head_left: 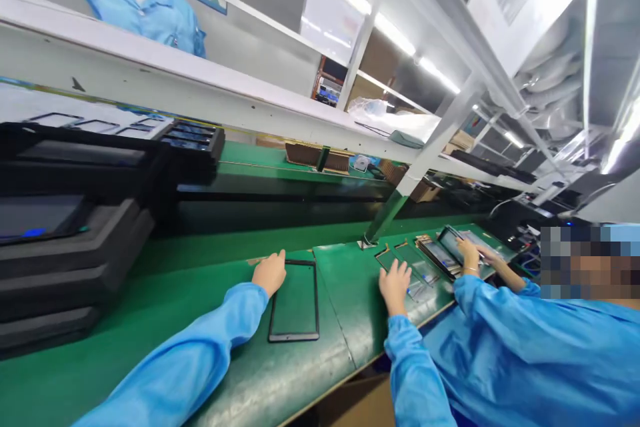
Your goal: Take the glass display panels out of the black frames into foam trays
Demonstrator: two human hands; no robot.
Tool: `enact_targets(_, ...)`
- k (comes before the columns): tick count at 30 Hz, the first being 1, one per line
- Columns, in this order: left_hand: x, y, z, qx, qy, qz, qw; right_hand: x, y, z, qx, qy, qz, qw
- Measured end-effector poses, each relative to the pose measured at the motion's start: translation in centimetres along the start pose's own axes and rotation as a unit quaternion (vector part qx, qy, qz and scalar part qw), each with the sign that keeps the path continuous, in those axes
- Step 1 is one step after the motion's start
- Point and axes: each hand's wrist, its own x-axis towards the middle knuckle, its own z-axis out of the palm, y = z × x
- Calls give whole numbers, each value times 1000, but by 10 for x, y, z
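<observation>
The left hand (pixel 270 273), open and flat, rests on the green surface (pixel 150 340) just beside a black-framed tablet panel (pixel 294 300), its long axis pointing away from the person; the open right hand (pixel 395 287) lies farther from it, over thin glass panels (pixel 417 270).

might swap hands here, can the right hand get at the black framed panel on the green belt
Probably yes: the right hand sits just right of the black-framed panel, with only green belt between them. The left hand touches the panel's other side, so it isn't in the way.
</observation>
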Motion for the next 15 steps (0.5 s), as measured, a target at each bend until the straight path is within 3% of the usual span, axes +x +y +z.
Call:
enact_targets(2,0,-7,-9,-48,6,-22,999,14,23,-10,-51,-36,19,998)
enact_targets(4,-7,-19,-20,-108,9,-36,994,2,43,-13,-84,-84,7,993)
enact_targets(6,-20,-34,-32,-180,4,-42,983,-32,59,-14,-101,-133,-35,985)
enact_targets(11,-74,-71,-52,-348,4,-70,935,-147,90,-33,-86,-229,-179,953)
enact_targets(15,-118,-86,-57,-410,9,-97,907,-206,98,-56,-4,-179,-297,938)
